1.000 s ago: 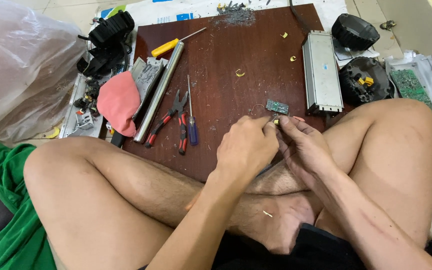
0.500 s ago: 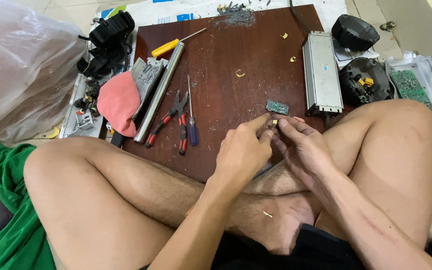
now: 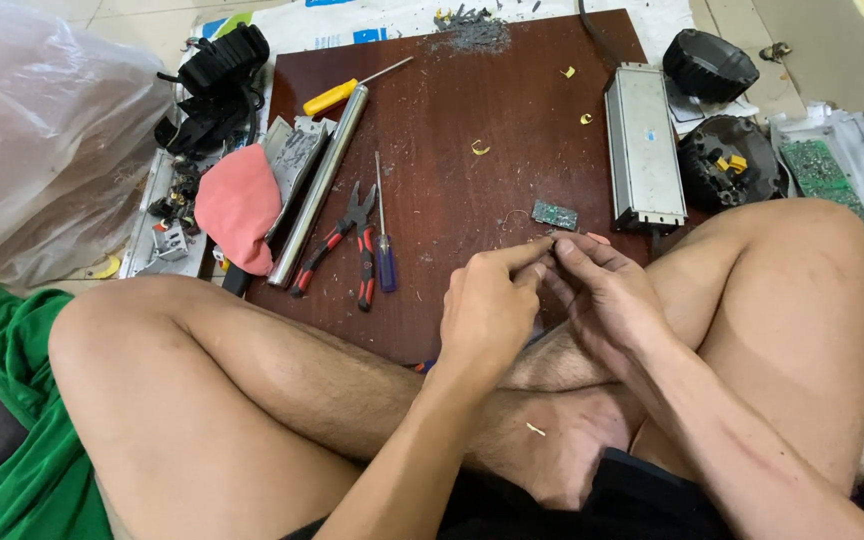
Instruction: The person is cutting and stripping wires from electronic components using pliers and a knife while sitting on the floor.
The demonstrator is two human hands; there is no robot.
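above the board (image 3: 452,150), fingertips closer than before (pinching)

My arms were bare to the elbow and beyond, with no sleeves, watch or rings on either my left hand (image 3: 489,305) or my right hand (image 3: 607,300). My legs were bare too, and I wore dark shorts (image 3: 642,495).

Pliers (image 3: 337,243) left of screwdriver (image 3: 383,240)
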